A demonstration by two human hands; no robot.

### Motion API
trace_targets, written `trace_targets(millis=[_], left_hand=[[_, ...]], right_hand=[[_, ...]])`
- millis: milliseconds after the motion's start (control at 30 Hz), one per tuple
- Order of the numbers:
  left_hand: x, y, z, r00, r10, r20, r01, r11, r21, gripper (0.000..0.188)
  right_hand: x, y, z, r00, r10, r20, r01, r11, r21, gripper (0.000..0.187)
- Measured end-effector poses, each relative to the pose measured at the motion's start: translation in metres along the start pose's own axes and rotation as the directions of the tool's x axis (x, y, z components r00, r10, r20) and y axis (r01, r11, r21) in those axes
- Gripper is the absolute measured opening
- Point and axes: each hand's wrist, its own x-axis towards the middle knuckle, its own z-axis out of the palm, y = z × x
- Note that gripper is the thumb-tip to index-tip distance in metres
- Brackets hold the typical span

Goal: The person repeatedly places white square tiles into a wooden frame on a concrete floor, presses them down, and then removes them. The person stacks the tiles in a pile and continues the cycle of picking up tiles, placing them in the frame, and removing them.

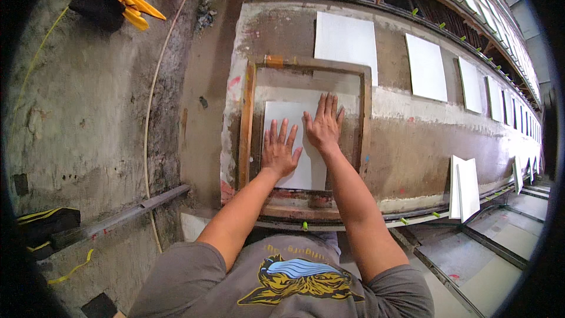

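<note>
A wooden frame (247, 123) lies flat on a long stained table, with what looks like a thin see-through mesh across it. Inside its border is a white sheet (303, 171); whether it rests on the mesh or beneath it I cannot tell. My left hand (281, 150) lies flat on the left part of this sheet, fingers spread and pointing away from me. To its right, my right hand (323, 123) is laid flat inside the frame at the sheet's right edge, fingers stretched out. Neither hand grips anything.
Several white sheets, such as this one (426, 66), lie in a row along the table (388, 171). White panels (465, 188) lean over its near edge at the right. A metal bar (141, 206) juts in from the left. Black and yellow cloth (115, 3) is at the upper left.
</note>
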Motion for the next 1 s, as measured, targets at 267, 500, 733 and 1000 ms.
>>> trace_targets(millis=[267, 500, 733, 1000], left_hand=[[0.004, 0.005, -0.008, 1.0, -0.02, 0.011, 0.019, 0.999, 0.029, 0.074], [-0.001, 0.004, -0.004, 0.998, 0.008, -0.059, -0.008, 1.0, -0.007, 0.074], [-0.002, 0.002, 0.0, 0.999, 0.033, -0.036, -0.034, 0.998, -0.043, 0.076], [0.005, 0.003, -0.001, 0.998, 0.007, 0.059, -0.003, 0.998, -0.07, 0.079]], right_hand=[[-0.061, 0.007, 0.012, 0.995, -0.054, -0.086, 0.045, 0.993, -0.107, 0.077], [-0.132, 0.004, 0.008, 0.999, 0.033, 0.012, -0.032, 0.996, -0.088, 0.078], [-0.122, 0.005, 0.008, 0.999, -0.016, -0.032, 0.013, 0.994, -0.105, 0.076], [-0.036, 0.009, -0.005, 0.993, -0.049, -0.108, 0.031, 0.986, -0.162, 0.062]])
